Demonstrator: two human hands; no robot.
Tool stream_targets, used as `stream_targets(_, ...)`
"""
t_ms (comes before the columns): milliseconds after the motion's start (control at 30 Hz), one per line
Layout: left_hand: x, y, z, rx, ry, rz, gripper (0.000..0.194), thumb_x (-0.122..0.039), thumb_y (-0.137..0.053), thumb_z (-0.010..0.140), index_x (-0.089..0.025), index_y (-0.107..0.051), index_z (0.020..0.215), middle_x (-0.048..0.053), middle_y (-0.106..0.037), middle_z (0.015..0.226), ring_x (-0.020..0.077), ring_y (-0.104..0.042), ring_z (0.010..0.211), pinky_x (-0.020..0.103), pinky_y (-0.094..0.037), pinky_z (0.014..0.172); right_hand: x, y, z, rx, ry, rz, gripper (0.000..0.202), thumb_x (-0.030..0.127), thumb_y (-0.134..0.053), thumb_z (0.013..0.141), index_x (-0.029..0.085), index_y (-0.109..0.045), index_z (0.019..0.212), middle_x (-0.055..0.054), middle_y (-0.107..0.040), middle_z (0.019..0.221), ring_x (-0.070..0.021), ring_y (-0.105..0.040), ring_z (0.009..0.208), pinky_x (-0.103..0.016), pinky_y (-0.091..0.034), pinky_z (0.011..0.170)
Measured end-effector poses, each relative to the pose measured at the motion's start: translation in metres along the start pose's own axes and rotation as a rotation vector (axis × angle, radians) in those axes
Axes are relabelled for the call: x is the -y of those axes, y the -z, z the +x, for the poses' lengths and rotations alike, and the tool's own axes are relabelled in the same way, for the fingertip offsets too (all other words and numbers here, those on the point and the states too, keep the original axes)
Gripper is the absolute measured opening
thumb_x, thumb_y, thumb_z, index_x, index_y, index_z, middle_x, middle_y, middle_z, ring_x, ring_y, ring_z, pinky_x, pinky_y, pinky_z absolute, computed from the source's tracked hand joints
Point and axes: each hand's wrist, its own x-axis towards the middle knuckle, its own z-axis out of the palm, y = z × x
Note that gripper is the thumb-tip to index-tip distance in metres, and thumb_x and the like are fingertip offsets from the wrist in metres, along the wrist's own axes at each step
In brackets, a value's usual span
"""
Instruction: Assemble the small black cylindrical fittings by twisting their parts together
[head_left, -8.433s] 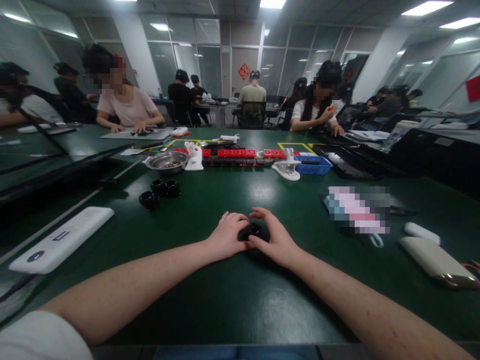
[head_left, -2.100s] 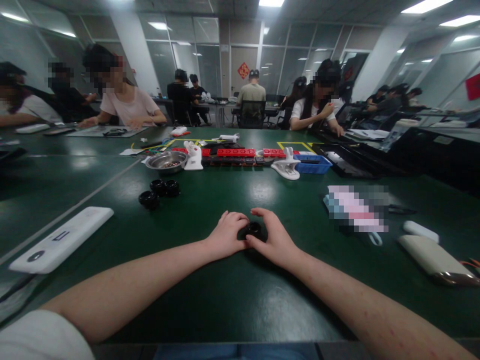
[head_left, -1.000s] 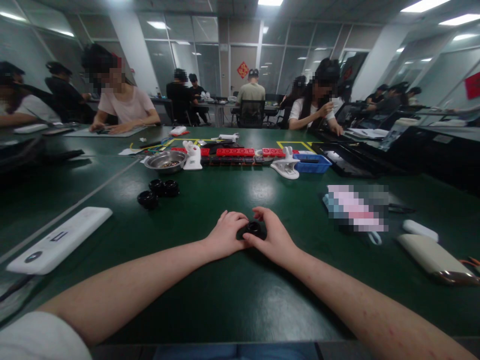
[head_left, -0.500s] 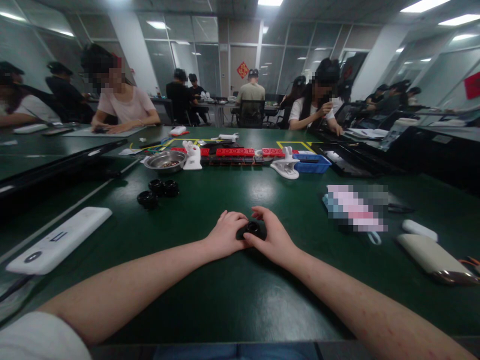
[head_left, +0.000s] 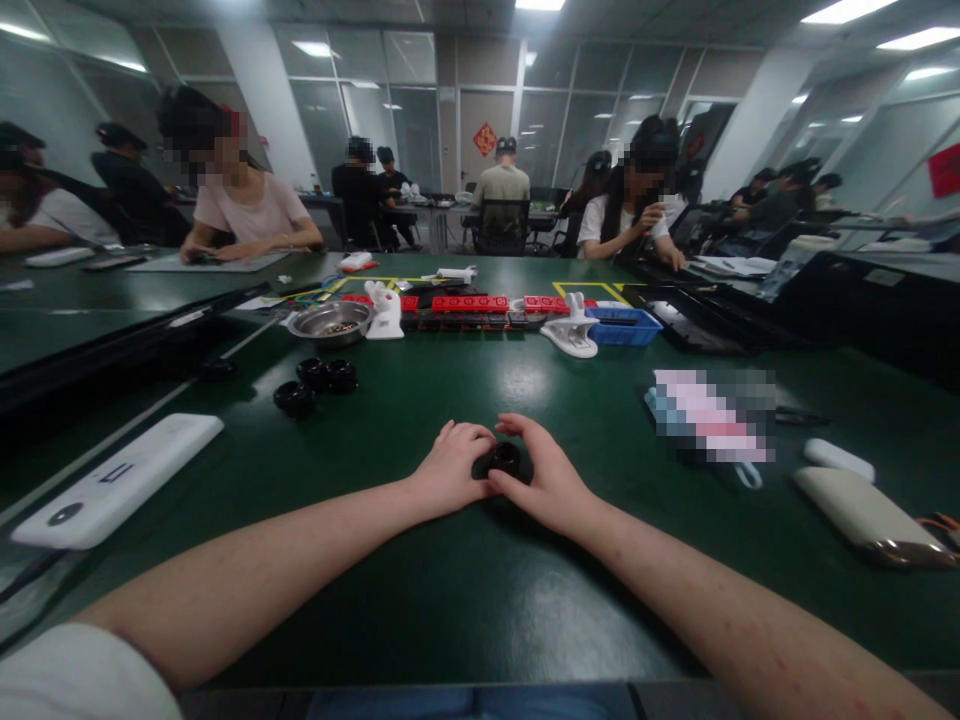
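Green tabletop [head_left: 420, 610]: from my remote seat I see it fill the lower middle of the head view, with pale glare patches on it.
Co-worker in pink [head_left: 251, 215]: seated across on the left, both hands low over a pale mat [head_left: 161, 264].
Co-worker in white [head_left: 626, 218]: seated across on the right, one hand raised.
Black panel [head_left: 112, 333]: slants across the left of my view.
Red blocks [head_left: 471, 304]: lined up across the far middle, above a dark strip.
White unit [head_left: 142, 465]: lies at the left, a cable at its near end.
Left hand [head_left: 454, 470]: low on the table, fingers curved at the left side of a black round piece [head_left: 505, 458]; their inner sides are hidden, so I cannot tell whether they grip it.
Right hand [head_left: 546, 478]: a wide C around the other side, forefinger beyond the piece, thumb across its near edge; I see a dark gap before the palm.
Metal bowl [head_left: 330, 339]: beyond the hands to the left, small bits inside.
Blue tray [head_left: 630, 337]: far right of centre, just beside a white clamp [head_left: 571, 335].
Black trio [head_left: 315, 374]: three round parts clustered near the bowl.
Black round piece: between the two hands, hollow side facing up.
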Motion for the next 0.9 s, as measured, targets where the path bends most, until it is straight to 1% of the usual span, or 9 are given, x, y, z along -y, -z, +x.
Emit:
stream_targets(100, -0.0003, 0.0003, 0.0000, -0.001, -0.009, -0.008, 0.028, -0.034, -0.061, 0.068, -0.020, -0.056, 0.092, 0.005, -0.053, 0.106, 0.0235, -0.045, 0.104, 0.051, -0.023, 0.099, -0.0002, -0.0032, 0.0020, -0.066, -0.066, -0.039, 0.051, 0.023, -0.066, 0.064, 0.018, -0.042, 0.109, -0.007, -0.053, 0.096, -0.0223, -0.052, 0.090, -0.040, -0.044, 0.082)
stream_targets(200, 0.0001, -0.0001, 0.0000, -0.006, -0.010, -0.018, 0.030, -0.037, -0.061, 0.069, -0.020, -0.056, 0.093, 0.005, -0.053, 0.105, 0.0239, -0.045, 0.103, 0.052, -0.023, 0.099, -0.0004, -0.0036, 0.0034, -0.043, -0.097, -0.020, 0.045, 0.019, -0.064, 0.065, 0.019, -0.043, 0.105, -0.005, -0.055, 0.089, -0.0199, -0.054, 0.084, -0.037, -0.045, 0.079)
stream_targets(367, 0.0016, -0.0019, -0.0006, -0.015, -0.005, -0.010, 0.035, -0.033, -0.060, 0.068, -0.020, -0.054, 0.100, 0.005, -0.052, 0.108, 0.0246, -0.044, 0.106, 0.052, -0.021, 0.100, 0.0004, -0.0009, 0.0009, 0.047, 0.005, 0.021, 0.051, 0.006, -0.052, 0.066, 0.019, -0.037, 0.114, -0.007, -0.054, 0.105, -0.0191, -0.052, 0.099, -0.036, -0.041, 0.088)
stream_targets(467, 0.0019, -0.0024, -0.0008, -0.015, -0.013, -0.004, 0.030, -0.032, -0.061, 0.068, -0.020, -0.055, 0.095, 0.005, -0.052, 0.107, 0.0243, -0.044, 0.105, 0.053, -0.021, 0.099, 0.0000, -0.0012, 0.0005, 0.008, 0.016, -0.039, 0.052, 0.014, -0.058, 0.066, 0.018, -0.038, 0.114, -0.010, -0.051, 0.109, -0.0223, -0.049, 0.101, -0.040, -0.039, 0.089)
stream_targets(567, 0.0015, -0.0022, -0.0003, -0.017, -0.021, -0.008, 0.029, -0.035, -0.061, 0.068, -0.020, -0.056, 0.093, 0.004, -0.053, 0.105, 0.0243, -0.045, 0.103, 0.053, -0.022, 0.098, -0.0008, -0.0025, 0.0023, -0.060, -0.058, -0.068, 0.049, 0.023, -0.065, 0.065, 0.016, -0.042, 0.108, -0.009, -0.053, 0.098, -0.0229, -0.052, 0.092, -0.040, -0.043, 0.082)
stream_targets(633, 0.0011, -0.0018, 0.0002, -0.021, -0.021, -0.013, 0.029, -0.038, -0.061, 0.069, -0.020, -0.056, 0.092, 0.004, -0.053, 0.106, 0.0242, -0.045, 0.103, 0.053, -0.023, 0.098, -0.0011, -0.0030, 0.0034, -0.067, -0.102, -0.057, 0.046, 0.024, -0.065, 0.064, 0.017, -0.044, 0.105, -0.007, -0.054, 0.092, -0.0214, -0.053, 0.085, -0.039, -0.045, 0.078)
stream_targets(733, 0.0008, -0.0013, 0.0004, -0.021, -0.013, -0.017, 0.031, -0.038, -0.060, 0.069, -0.020, -0.056, 0.094, 0.005, -0.053, 0.107, 0.0241, -0.045, 0.104, 0.052, -0.023, 0.098, -0.0010, -0.0025, 0.0031, -0.020, -0.072, 0.000, 0.040, 0.015, -0.058, 0.067, 0.019, -0.043, 0.104, -0.005, -0.055, 0.093, -0.0190, -0.054, 0.086, -0.036, -0.045, 0.080)
stream_targets(833, 0.0007, -0.0011, 0.0000, -0.013, -0.004, -0.015, 0.034, -0.037, -0.060, 0.069, -0.020, -0.054, 0.099, 0.005, -0.052, 0.108, 0.0241, -0.044, 0.105, 0.051, -0.022, 0.099, -0.0011, -0.0011, 0.0013, 0.034, 0.002, 0.040, 0.047, 0.008, -0.050, 0.066, 0.019, -0.039, 0.110, -0.006, -0.054, 0.102, -0.0188, -0.052, 0.097, -0.036, -0.042, 0.087)
stream_targets(900, 0.0009, -0.0013, -0.0002, -0.010, -0.003, -0.010, 0.033, -0.036, -0.060, 0.069, -0.021, -0.055, 0.097, 0.005, -0.052, 0.108, 0.0242, -0.044, 0.105, 0.052, -0.021, 0.100, -0.0017, -0.0007, 0.0006, 0.024, 0.010, 0.014, 0.051, 0.009, -0.051, 0.066, 0.019, -0.038, 0.114, -0.008, -0.052, 0.107, -0.0207, -0.050, 0.101, -0.039, -0.039, 0.090)
